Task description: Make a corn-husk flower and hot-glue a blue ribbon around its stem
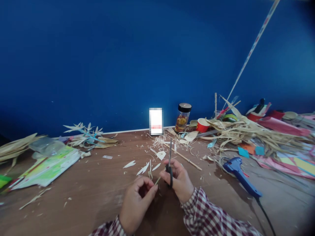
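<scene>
My left hand (139, 200) pinches a thin, pale green strip (157, 180), which looks like dried husk, between thumb and fingertips. Black-handled scissors (169, 168) sit in my right hand (180, 180), their blades pointing up and away from me. The fingertips of that hand are close to the strip's upper end; whether they touch it I cannot tell. Just beyond my hands, several pale leaf-shaped pieces (143, 168) lie on the brown table (98, 183). Small cut scraps (161, 141) are scattered farther back.
A blue glue gun (237, 173) with a cord lies at right. Behind stand a lidded jar (182, 118), a red cup (202, 125) and a blurred white object (156, 121). Dried husks (236, 134) heap up at right. On the left are painted paper (49, 170) and a white-leaved sprig (86, 132).
</scene>
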{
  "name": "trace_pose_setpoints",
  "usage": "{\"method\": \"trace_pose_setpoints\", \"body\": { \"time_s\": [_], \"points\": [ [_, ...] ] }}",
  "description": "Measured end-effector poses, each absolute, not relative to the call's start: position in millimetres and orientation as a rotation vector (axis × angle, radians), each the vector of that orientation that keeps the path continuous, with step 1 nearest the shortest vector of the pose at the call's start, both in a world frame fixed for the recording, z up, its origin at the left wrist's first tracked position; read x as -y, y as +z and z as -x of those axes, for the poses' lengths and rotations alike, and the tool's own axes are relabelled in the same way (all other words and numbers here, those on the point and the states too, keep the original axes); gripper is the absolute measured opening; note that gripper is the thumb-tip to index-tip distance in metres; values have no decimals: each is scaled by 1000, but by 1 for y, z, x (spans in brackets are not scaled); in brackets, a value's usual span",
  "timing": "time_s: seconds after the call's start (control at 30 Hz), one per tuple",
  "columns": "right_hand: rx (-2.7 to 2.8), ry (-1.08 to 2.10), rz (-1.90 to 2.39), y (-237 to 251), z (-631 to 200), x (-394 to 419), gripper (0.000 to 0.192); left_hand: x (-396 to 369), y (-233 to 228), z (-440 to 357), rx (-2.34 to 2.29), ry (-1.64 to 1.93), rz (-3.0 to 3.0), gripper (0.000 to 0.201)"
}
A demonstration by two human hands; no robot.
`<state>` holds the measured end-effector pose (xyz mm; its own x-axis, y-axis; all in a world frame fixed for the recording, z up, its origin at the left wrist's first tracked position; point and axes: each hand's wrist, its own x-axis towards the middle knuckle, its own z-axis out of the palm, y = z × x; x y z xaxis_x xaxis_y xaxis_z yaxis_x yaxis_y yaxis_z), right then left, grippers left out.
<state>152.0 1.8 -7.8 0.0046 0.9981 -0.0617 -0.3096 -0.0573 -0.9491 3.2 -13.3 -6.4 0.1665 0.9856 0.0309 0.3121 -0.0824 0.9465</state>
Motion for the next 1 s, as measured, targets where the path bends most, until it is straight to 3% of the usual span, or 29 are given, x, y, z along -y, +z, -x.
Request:
{"method": "trace_pose_setpoints", "body": {
  "time_s": [0.2,0.57,1.0],
  "points": [
    [902,1317,1062,-7,-154,-5,41,10,0,4,-1347,1064,-1753,18],
    [955,1294,1033,-2,-155,-3,40,6,-10,4,-1366,1001,-1303,27],
    [934,1248,1074,-5,-158,-4,38,8,-8,3,-1327,985,-1356,24]
  ]
}}
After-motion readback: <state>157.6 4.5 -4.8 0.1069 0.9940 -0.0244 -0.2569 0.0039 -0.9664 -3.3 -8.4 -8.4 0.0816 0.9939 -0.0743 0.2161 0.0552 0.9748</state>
